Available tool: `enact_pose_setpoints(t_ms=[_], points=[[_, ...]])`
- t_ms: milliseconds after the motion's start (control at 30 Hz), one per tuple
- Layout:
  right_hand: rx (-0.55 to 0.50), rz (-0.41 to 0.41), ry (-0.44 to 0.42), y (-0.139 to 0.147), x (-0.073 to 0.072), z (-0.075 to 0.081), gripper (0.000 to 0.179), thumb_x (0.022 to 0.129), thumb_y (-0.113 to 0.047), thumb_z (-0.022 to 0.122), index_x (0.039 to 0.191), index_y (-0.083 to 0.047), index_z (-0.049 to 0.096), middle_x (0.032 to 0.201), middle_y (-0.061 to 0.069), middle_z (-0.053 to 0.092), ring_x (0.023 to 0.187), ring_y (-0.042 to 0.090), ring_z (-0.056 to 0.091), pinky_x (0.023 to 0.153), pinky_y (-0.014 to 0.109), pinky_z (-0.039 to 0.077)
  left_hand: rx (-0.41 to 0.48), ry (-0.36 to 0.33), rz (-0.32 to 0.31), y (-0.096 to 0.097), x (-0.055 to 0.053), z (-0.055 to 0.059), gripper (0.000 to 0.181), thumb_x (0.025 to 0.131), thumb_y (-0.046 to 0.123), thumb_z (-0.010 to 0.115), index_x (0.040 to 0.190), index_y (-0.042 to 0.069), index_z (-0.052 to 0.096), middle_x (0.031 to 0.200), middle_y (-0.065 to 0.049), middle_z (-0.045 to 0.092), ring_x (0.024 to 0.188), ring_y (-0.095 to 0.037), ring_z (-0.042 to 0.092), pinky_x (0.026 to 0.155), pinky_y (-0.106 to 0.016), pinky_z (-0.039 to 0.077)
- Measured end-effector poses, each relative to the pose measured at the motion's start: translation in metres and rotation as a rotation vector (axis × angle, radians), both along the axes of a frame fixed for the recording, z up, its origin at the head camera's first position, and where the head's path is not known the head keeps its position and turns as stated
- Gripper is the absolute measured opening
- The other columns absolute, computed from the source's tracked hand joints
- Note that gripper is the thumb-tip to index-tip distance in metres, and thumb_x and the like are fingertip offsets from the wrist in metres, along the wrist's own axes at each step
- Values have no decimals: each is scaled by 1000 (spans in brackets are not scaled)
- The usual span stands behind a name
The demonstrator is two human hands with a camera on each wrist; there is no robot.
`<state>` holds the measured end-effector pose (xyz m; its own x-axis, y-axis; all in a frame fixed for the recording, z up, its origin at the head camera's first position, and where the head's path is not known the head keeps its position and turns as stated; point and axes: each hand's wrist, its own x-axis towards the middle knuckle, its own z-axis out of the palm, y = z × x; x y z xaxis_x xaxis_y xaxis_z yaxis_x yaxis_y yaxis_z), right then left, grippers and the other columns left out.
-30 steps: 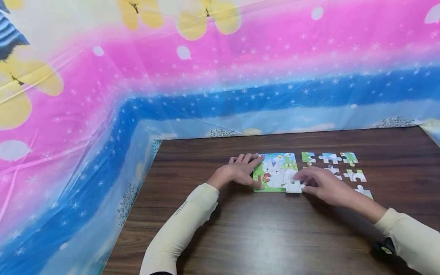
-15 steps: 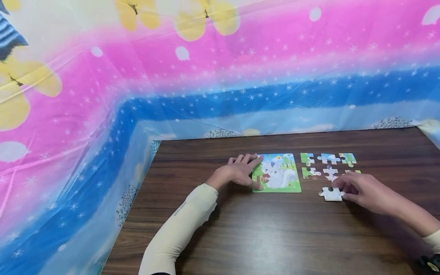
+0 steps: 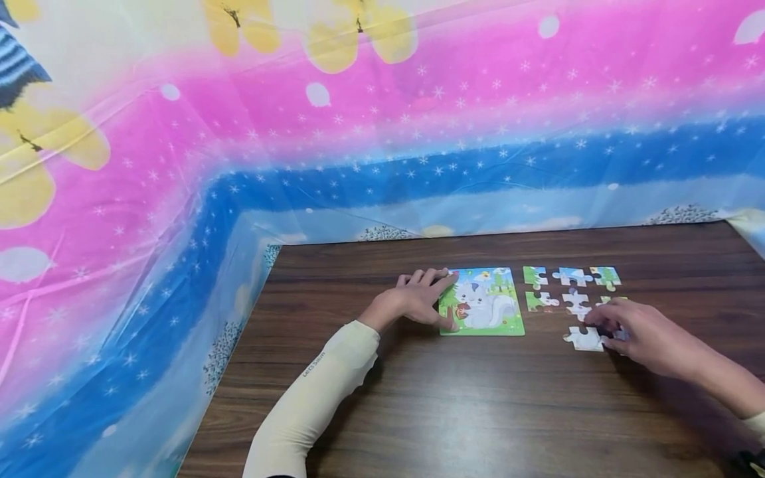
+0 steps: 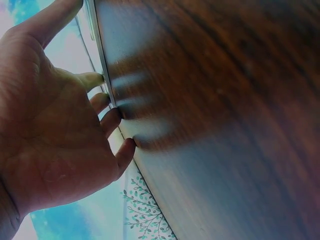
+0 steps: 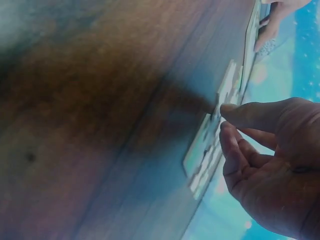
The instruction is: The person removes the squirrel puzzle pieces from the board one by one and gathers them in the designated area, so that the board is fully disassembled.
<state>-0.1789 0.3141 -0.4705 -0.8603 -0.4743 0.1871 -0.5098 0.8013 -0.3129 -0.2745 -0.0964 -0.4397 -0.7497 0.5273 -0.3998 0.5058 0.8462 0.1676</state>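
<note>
A square picture board [image 3: 487, 305] with a white squirrel on a green meadow lies flat on the dark wooden table. My left hand [image 3: 421, 297] rests at its left side, fingers spread, thumb and index tip over its edge. In the left wrist view the palm of the left hand [image 4: 60, 135] shows with fingertips touching down. My right hand [image 3: 648, 335] pinches a mostly white puzzle piece [image 3: 584, 339] by its right side, close over the table, below the middle column of pieces. In the right wrist view the right hand [image 5: 275, 150] has thumb and index together at the piece.
Several loose puzzle pieces lie in rows right of the board, among them a green one [image 3: 534, 276], a blue-and-white one [image 3: 572, 276] and a white one [image 3: 576, 303]. Those at the lower right are partly hidden by the right hand. A patterned cloth [image 3: 382, 153] hangs behind the table.
The right hand has carried the white puzzle piece from over the board's lower right corner to the right, in among the loose pieces. The left hand has stayed at the board.
</note>
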Motion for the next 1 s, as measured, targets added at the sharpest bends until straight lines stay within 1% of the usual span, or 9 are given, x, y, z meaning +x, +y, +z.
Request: enact_pose_setpoints(t_ms=[67, 133, 300, 367, 567, 667, 733, 833, 1000], points=[[12, 3, 18, -3, 0, 3, 37, 79, 1, 87, 112, -13, 76, 93, -9, 63, 80, 1, 57, 65, 26, 50, -2, 5, -2, 0, 0, 0, 106, 93, 73, 63, 171, 38, 1, 180, 6, 3, 164, -26, 14, 124, -51, 25], [22, 3, 4, -8, -2, 6, 35, 82, 0, 85, 113, -13, 76, 95, -7, 64, 80, 2, 56, 65, 26, 49, -8, 8, 1, 0, -1, -1, 106, 93, 74, 63, 171, 39, 0, 180, 7, 2, 164, -26, 14, 124, -51, 24], [40, -14, -109, -34, -8, 13, 27, 93, -11, 79, 120, -13, 76, 107, 2, 69, 84, 6, 59, 66, 28, 48, -16, -17, 26, 0, -7, -10, 108, 92, 74, 64, 170, 42, -4, 180, 9, -2, 165, -27, 9, 126, -53, 21], [45, -12, -132, -47, -11, 13, 27, 96, -16, 78, 123, -14, 76, 112, 5, 69, 87, 9, 60, 68, 31, 49, -6, -31, 23, -1, -8, -12, 109, 92, 74, 64, 170, 42, -4, 180, 9, -2, 165, -27, 8, 125, -55, 20], [20, 31, -133, -88, -20, 15, 25, 100, -20, 74, 124, -15, 77, 119, 6, 71, 104, 22, 67, 86, 47, 57, 53, -57, -9, -6, -8, -3, 107, 92, 72, 64, 171, 38, 0, 180, 6, 1, 165, -29, 9, 122, -55, 24], [15, 52, -139, -110, -26, 15, 26, 100, -21, 73, 126, -14, 76, 125, 8, 71, 113, 26, 67, 93, 52, 58, 47, -54, -23, -8, -7, 1, 109, 91, 73, 65, 171, 38, 0, 180, 6, 1, 162, -27, 14, 117, -52, 28], [18, 63, -137, -124, -29, 15, 28, 101, -22, 73, 127, -13, 76, 125, 9, 70, 113, 25, 68, 94, 51, 58, 16, -42, -30, -7, -6, 1, 113, 89, 75, 66, 171, 38, -3, 180, 6, -1, 160, -25, 18, 113, -47, 30], [15, 80, -140, -146, -30, 12, 31, 100, -24, 73, 129, -12, 75, 122, 6, 70, 106, 20, 67, 88, 44, 59, -28, -16, -39, -5, -4, 0, 118, 86, 78, 67, 171, 38, -5, 180, 7, -3, 154, -23, 24, 108, -43, 32], [-14, 108, -114, -175, -28, 8, 35, 99, -18, 74, 133, -9, 70, 123, 9, 68, 105, 22, 69, 86, 43, 60, -24, 13, -47, -5, -4, -2, 120, 85, 80, 68, 171, 38, -4, 181, 6, -1, 152, -22, 28, 109, -44, 33]])
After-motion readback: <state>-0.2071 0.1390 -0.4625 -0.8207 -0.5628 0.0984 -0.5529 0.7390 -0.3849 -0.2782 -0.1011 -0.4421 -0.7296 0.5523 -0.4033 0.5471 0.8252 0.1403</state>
